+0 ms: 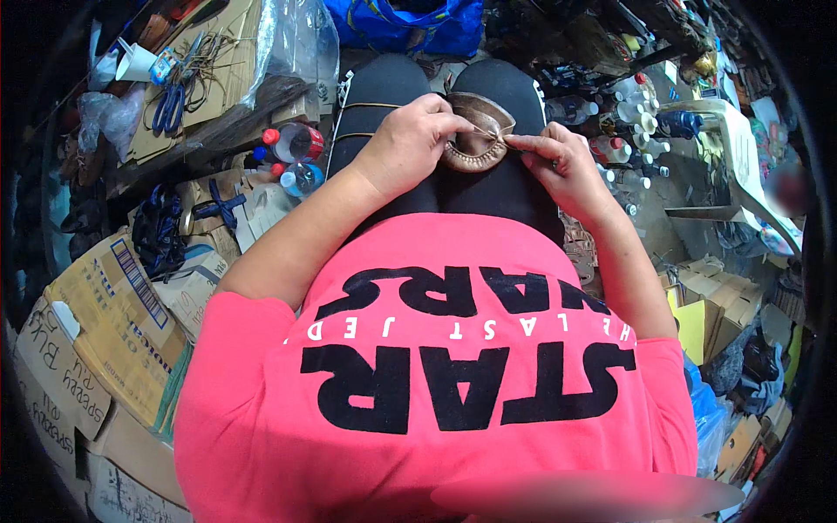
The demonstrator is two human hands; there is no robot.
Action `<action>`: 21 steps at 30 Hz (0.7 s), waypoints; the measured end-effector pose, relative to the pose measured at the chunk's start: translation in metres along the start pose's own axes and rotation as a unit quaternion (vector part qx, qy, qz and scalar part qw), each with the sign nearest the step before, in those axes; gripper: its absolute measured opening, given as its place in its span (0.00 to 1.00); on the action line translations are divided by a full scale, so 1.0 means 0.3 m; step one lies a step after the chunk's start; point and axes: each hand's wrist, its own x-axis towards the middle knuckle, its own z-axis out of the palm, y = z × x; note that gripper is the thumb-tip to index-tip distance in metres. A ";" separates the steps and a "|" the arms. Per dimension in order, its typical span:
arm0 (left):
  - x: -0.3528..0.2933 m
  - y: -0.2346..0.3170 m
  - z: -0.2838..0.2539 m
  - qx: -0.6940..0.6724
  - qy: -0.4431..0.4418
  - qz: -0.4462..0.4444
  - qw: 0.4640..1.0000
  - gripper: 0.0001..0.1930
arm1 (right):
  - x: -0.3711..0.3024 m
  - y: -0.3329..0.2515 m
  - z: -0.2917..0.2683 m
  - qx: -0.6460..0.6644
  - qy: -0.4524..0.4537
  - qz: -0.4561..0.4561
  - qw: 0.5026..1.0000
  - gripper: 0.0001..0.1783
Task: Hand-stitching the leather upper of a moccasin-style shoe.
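A brown leather shoe [478,162] with a row of stitching around its rounded toe rests on my thighs. A thin lace [485,133] crosses its middle, with a small knot or loop at the centre. My left hand [417,135] is closed, thumb and finger pinching the lace just left of that knot. From the other side, my right hand [561,159] is pinched at the lace close to the shoe's edge. Its fingertips partly cover what they hold. A thin brown band [353,135] runs across my left thigh.
To the left, scissors [169,108] lie on stacked cardboard [218,78], with bottles [301,141] beside it and boxes [109,292] nearer. A blue bag [410,26] lies beyond my knees. Several bottles [610,148] and a white plastic chair [741,166] stand to the right.
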 end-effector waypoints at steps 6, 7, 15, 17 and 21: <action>-0.011 -0.005 -0.029 0.202 -0.001 0.044 0.979 0.08 | -0.024 0.000 0.013 -0.045 0.000 -0.002 0.999 0.19; -0.004 -0.009 -0.024 0.201 -0.001 0.044 0.979 0.08 | -0.022 0.005 0.004 0.071 -0.032 0.064 0.995 0.21; 0.028 -0.034 0.007 0.075 -0.008 0.028 0.997 0.10 | 0.061 0.093 -0.033 0.121 -0.110 0.048 0.985 0.25; 0.029 -0.035 0.007 0.079 -0.010 0.026 0.996 0.10 | 0.068 0.099 -0.033 0.125 -0.114 0.048 0.984 0.25; 0.029 -0.034 0.005 0.084 -0.014 0.026 0.996 0.10 | 0.072 0.103 -0.029 0.142 -0.109 0.040 0.983 0.25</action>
